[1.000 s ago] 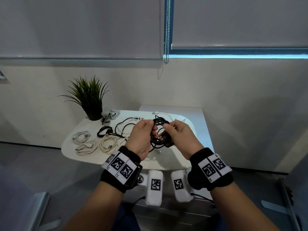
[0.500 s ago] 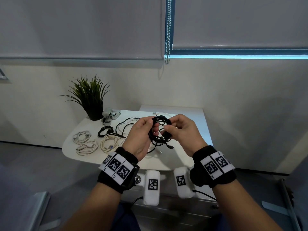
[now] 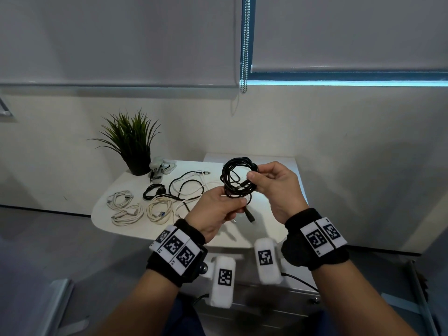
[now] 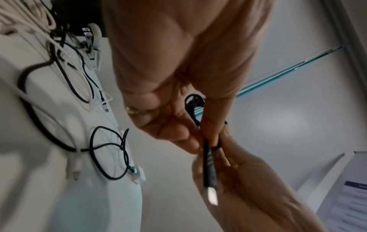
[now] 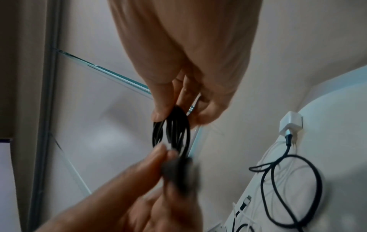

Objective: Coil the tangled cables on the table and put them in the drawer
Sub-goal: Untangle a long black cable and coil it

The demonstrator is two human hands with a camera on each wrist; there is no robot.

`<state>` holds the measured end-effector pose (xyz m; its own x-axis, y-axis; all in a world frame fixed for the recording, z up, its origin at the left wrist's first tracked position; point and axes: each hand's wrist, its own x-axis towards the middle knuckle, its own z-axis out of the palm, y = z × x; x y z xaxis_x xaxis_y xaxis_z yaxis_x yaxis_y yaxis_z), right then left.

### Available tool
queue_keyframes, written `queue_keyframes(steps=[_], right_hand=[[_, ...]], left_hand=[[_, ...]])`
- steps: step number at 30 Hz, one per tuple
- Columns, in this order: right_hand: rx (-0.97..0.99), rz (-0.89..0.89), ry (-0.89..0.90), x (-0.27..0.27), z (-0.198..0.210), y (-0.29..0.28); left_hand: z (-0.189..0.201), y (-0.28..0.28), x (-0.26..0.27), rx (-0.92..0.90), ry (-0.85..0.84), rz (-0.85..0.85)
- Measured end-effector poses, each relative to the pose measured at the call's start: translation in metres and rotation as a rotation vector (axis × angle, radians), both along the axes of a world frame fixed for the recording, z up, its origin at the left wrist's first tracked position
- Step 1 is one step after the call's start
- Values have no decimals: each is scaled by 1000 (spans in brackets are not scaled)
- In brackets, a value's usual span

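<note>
A black cable coil [image 3: 238, 178] hangs in the air above the white table [image 3: 242, 236], held between both hands. My right hand [image 3: 254, 177] pinches the coil's right side between thumb and fingers; the right wrist view shows this right hand [image 5: 174, 113] on the black loops [image 5: 174, 131]. My left hand [image 3: 229, 202] pinches the coil's lower end, and its plug [image 3: 251, 218] dangles below. In the left wrist view my left hand [image 4: 209, 138] grips the plug end [image 4: 209, 172]. Loose black and white cables [image 3: 186, 187] lie tangled on the table behind the hands.
Three white coiled cables [image 3: 127, 213] and a small black coil [image 3: 152, 191] lie on the table's left part. A potted plant [image 3: 132, 144] and a stapler [image 3: 161, 167] stand at the back left. A white charger [image 5: 291, 124] lies under my right hand. A white cabinet [image 3: 266, 158] adjoins the table.
Both hands have lifted the black coil higher and turned it. The right hand shifted to the coil's right side, and the plug end now dangles below the left hand.
</note>
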<state>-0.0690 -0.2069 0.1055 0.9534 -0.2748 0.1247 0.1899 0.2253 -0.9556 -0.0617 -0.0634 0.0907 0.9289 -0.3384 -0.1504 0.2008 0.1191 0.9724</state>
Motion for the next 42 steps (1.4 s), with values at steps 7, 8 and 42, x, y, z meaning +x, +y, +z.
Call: queue_keyframes(steps=[7, 8, 42], right_hand=[[-30, -44, 16, 1, -2, -6], [-20, -51, 15, 1, -1, -6], [-34, 57, 102, -3, -4, 7]], left_hand=[[2, 25, 2, 83, 54, -115], [3, 26, 2, 76, 54, -126], [2, -9, 4, -257, 72, 136]])
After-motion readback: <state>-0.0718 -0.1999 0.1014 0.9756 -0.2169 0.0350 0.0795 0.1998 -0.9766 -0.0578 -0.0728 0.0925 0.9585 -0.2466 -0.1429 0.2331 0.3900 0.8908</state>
